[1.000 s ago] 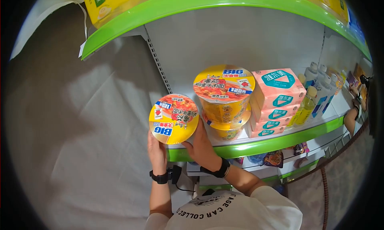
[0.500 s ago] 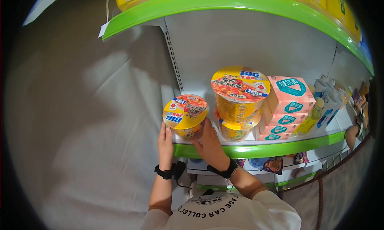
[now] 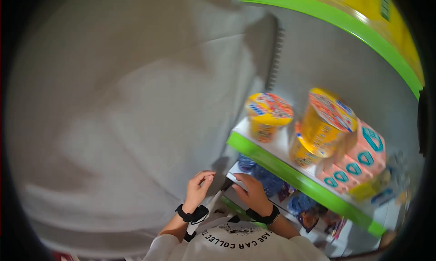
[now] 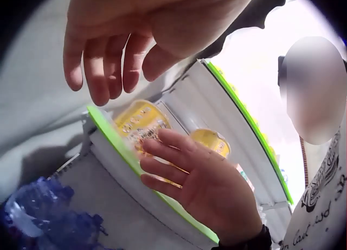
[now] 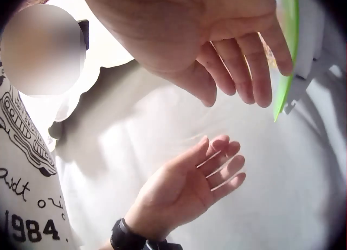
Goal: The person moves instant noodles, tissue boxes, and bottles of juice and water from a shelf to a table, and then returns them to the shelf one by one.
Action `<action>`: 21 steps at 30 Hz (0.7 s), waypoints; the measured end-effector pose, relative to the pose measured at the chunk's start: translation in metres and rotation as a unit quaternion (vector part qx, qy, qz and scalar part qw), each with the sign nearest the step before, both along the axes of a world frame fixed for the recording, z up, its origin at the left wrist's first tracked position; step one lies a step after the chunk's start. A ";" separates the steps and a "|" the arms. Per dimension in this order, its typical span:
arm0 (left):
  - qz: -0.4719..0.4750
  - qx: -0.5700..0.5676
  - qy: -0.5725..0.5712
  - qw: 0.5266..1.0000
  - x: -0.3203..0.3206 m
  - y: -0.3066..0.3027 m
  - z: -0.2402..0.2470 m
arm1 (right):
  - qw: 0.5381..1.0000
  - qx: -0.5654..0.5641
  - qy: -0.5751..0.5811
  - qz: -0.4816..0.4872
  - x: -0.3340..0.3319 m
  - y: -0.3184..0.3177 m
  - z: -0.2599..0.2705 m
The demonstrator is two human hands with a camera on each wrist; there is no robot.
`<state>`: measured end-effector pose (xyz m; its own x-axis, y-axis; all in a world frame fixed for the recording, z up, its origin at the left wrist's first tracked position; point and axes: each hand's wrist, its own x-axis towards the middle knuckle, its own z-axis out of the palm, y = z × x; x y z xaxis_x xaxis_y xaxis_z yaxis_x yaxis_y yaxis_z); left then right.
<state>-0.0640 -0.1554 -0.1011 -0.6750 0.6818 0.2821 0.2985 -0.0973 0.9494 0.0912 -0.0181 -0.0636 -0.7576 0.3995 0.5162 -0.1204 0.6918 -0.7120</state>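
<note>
Both hands hang in front of the shelf, holding nothing. In the head view the left hand (image 3: 198, 188) has loosely bent fingers, and the right hand (image 3: 252, 194) is beside it below the shelf's green edge. The left wrist view shows the relaxed fingers of the left hand (image 4: 130, 38) above the right hand (image 4: 203, 187). A yellow noodle cup (image 3: 269, 115) stands upright by the shelf's left end, touched by neither hand. To its right, one noodle cup (image 3: 328, 120) sits on another noodle cup (image 3: 303, 151).
Pink boxes (image 3: 359, 163) are stacked right of the cups, with blurred bottles beyond. An upper shelf edge (image 3: 336, 27) curves overhead. Below are blue items (image 3: 268, 179) and snack packs (image 3: 309, 218). Grey cloth (image 3: 136, 115) covers the left side.
Both hands have let go of the noodle cup and drawn back toward the body; it now stands on the shelf. The head view has turned, shifting the shelf to the right and tilting it.
</note>
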 end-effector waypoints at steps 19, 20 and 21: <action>0.622 0.122 -0.213 0.744 0.116 -0.296 -0.104 | 0.841 0.045 -0.117 0.526 -0.082 -0.188 -0.048; 0.647 0.182 -0.227 0.705 0.121 -0.321 -0.125 | 0.826 0.053 -0.127 0.547 -0.083 -0.201 -0.047; 0.673 0.228 -0.256 0.656 0.126 -0.346 -0.139 | 0.811 0.057 -0.135 0.567 -0.085 -0.214 -0.048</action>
